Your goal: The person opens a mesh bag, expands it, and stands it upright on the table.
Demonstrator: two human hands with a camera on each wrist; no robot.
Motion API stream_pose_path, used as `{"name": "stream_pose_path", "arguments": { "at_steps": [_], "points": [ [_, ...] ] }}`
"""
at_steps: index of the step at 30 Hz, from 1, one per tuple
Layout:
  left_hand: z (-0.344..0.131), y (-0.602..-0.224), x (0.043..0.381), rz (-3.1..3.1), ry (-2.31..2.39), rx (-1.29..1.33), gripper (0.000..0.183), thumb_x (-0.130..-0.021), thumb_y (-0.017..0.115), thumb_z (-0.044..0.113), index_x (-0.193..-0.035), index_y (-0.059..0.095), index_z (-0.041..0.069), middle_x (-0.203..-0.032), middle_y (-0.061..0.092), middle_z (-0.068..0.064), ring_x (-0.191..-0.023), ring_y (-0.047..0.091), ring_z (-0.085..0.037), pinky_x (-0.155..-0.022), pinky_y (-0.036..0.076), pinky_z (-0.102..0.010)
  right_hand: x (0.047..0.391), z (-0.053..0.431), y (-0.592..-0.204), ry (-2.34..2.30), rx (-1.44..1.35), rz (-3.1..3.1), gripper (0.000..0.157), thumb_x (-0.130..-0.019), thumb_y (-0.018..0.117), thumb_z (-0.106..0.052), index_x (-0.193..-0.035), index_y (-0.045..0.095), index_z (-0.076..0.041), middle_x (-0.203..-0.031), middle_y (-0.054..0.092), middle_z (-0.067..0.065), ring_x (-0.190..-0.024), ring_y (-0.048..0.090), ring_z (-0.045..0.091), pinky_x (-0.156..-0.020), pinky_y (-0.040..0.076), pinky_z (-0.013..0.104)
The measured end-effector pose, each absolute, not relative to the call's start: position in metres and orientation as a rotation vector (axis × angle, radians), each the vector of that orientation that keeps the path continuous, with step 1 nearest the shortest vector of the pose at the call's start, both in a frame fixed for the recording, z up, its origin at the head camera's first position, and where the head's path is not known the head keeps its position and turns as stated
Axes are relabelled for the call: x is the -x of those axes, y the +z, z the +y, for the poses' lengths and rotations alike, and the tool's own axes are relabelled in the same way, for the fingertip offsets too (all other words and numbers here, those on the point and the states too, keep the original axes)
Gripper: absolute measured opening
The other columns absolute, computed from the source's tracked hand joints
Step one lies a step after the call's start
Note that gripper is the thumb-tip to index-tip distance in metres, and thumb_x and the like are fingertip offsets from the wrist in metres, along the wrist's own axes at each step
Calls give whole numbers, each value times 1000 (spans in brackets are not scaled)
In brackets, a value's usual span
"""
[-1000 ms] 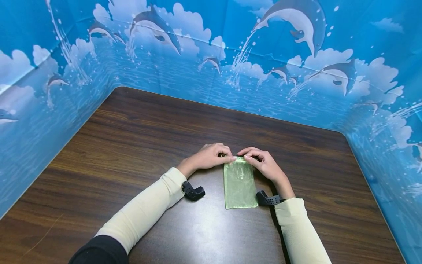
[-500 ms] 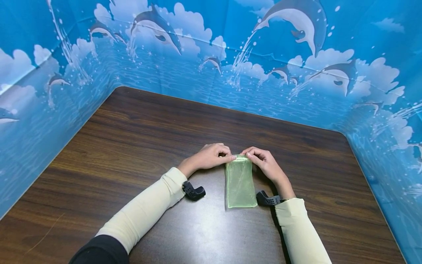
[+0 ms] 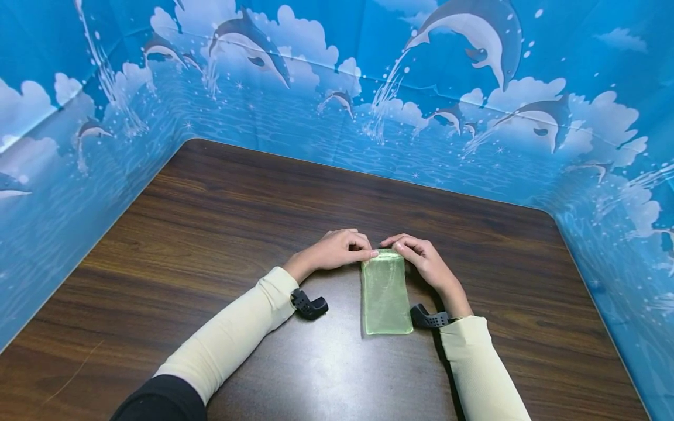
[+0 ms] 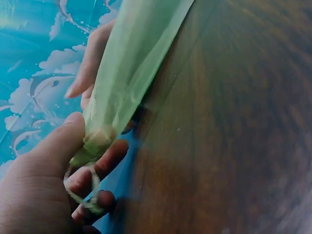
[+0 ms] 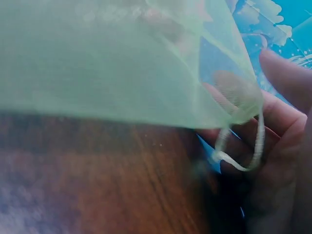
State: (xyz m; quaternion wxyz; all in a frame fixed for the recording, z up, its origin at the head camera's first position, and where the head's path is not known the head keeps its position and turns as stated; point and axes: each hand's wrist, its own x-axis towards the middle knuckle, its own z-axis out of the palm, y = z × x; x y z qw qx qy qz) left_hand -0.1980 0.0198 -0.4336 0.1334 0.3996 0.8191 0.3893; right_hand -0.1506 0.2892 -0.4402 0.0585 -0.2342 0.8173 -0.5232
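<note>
A sheer pale-green drawstring pouch [image 3: 387, 298] hangs slightly above the table or rests lightly on it; I cannot tell which. My left hand [image 3: 337, 250] pinches its upper left corner between thumb and fingers, and a cord loop [image 4: 92, 204] dangles beside those fingers in the left wrist view. At the upper right corner is my right hand [image 3: 425, 266], its fingers curled behind the mesh. The right thumb [image 5: 282, 73] lies close to the pouch's edge in the right wrist view, near another cord loop [image 5: 243, 165]. Nothing solid shows inside the pouch.
The dark wood-grain table [image 3: 253, 199] spreads beneath both arms. A blue dolphin-print cloth [image 3: 316, 128] stands as a backdrop around its far and side edges. Black wrist mounts [image 3: 309, 306] sit at the cuffs of pale sleeves [image 3: 226, 333].
The pouch top has narrowed and its mouth has shifted slightly under the fingers. My right fingers have moved a little at the upper right corner; the left hand has stayed put.
</note>
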Motion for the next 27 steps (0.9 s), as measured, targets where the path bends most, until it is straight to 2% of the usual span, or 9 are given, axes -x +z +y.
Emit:
{"name": "stream_pose_path", "arguments": {
  "at_steps": [3, 6, 9, 13, 17, 22, 27],
  "points": [
    [20, -434, 198, 2374, 1124, -1170, 26, -107, 56, 45, -91, 74, 36, -103, 71, 17, -97, 59, -7, -88, 47, -35, 150, 290, -440, -1560, 719, 2474, 30, -111, 50, -15, -98, 76, -9, -133, 68, 16, -121, 63, 12, -90, 51, 27],
    [21, -434, 199, 2389, 1114, -1172, 24, -109, 54, 42, -97, 74, 36, -110, 71, 16, -105, 62, -7, -94, 48, -38, 150, 289, -440, -1528, 703, 2510, 31, -109, 53, -15, -84, 71, -9, -127, 69, 15, -109, 65, 14, -79, 51, 29],
    [22, -434, 199, 2412, 1102, -1166, 25, -110, 52, 40, -97, 73, 34, -111, 71, 14, -106, 63, -8, -95, 49, -39, 149, 288, -440, -1519, 669, 2544, 40, -110, 52, -15, -71, 58, -8, -119, 71, 14, -95, 64, 16, -74, 48, 31],
    [22, -433, 198, 2448, 1080, -1145, 29, -112, 47, 37, -95, 69, 29, -102, 69, 9, -96, 61, -10, -88, 47, -37, 149, 286, -439, -1513, 638, 2577, 46, -112, 48, -19, -67, 52, -8, -108, 70, 12, -87, 60, 17, -76, 46, 30],
    [22, -431, 198, 2480, 1047, -1124, 31, -113, 41, 34, -94, 64, 25, -93, 63, 4, -88, 56, -14, -81, 44, -34, 149, 284, -437, -1523, 617, 2572, 50, -114, 44, -23, -67, 53, -8, -105, 69, 11, -87, 60, 17, -78, 48, 29],
    [22, -432, 198, 2453, 1109, -1079, 31, -113, 43, 35, -94, 65, 25, -88, 61, 4, -80, 52, -12, -77, 41, -32, 148, 284, -436, -1559, 594, 2559, 50, -115, 39, -23, -71, 55, -6, -103, 69, 12, -87, 62, 16, -78, 50, 30],
    [22, -433, 199, 2436, 1148, -1048, 33, -113, 42, 37, -91, 64, 26, -81, 58, 4, -72, 48, -12, -72, 39, -31, 148, 283, -437, -1570, 579, 2571, 46, -114, 42, -21, -73, 57, -6, -97, 66, 10, -84, 59, 15, -78, 48, 29]
  ]
}}
